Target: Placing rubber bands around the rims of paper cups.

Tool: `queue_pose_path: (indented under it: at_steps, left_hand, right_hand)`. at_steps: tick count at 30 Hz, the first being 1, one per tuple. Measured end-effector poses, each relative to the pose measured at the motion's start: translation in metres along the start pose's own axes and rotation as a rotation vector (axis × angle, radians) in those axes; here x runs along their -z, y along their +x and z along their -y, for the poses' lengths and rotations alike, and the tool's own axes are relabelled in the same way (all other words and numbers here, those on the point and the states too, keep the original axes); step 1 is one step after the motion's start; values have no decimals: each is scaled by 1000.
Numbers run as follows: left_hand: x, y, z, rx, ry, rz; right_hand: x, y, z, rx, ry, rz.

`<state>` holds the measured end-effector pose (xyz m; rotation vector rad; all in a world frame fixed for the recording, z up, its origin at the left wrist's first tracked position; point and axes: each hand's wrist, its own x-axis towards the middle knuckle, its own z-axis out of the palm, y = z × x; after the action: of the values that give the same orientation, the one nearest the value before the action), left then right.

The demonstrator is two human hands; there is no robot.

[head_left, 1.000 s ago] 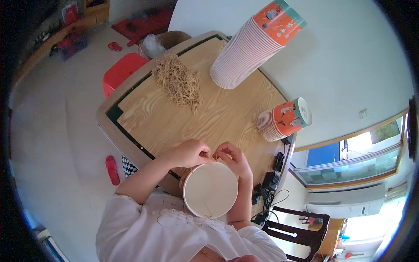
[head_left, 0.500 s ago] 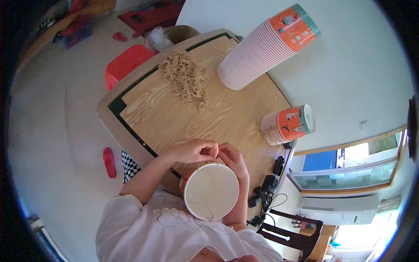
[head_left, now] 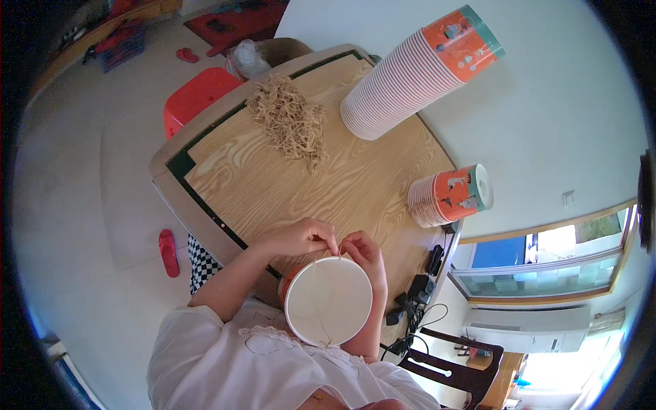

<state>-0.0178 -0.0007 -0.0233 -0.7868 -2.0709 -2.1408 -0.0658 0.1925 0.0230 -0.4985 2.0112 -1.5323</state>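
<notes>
A white-lined paper bucket [head_left: 329, 297] with an orange outside rests against my body, its open mouth facing up. Thin tan string runs across the inside, with a small knot or tuft at the near rim. At the far rim, my left hand [head_left: 305, 237] pinches the string between thumb and fingertips. My right hand [head_left: 364, 251] is closed on the string just beside it, fingers curled at the rim. The exact hold on the string is too small to make out. Further off on the table lies a tangled heap of tan strings [head_left: 290, 124].
A tall stack of paper buckets [head_left: 403, 85] leans at the table's far right. A shorter stack [head_left: 451, 195] lies nearer on the right. Black adapters and cables [head_left: 417, 294] sit at the right edge of the wooden table [head_left: 239, 174]. A red stool [head_left: 198, 99] stands beyond the left edge.
My fingertips have shifted slightly at the far rim and both hands now sit a little lower. The bucket has moved slightly left.
</notes>
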Motion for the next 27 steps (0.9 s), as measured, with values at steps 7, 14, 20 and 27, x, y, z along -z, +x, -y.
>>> queue_pose_path:
  at_steps: [7,14,20,27]
  left_hand:
    - [-7,5,-16,83,216,-3]
    - [-8,6,-19,225,-141,56]
    - [-19,-3,-2,327,-585,-28]
    - [-20,2,-18,559,-701,-161]
  right_hand:
    - [5,-1,-2,50,-4,-9]
    - [6,-1,2,59,-41,12]
    - [7,-8,8,15,24,84]
    - [15,-16,15,92,-52,70]
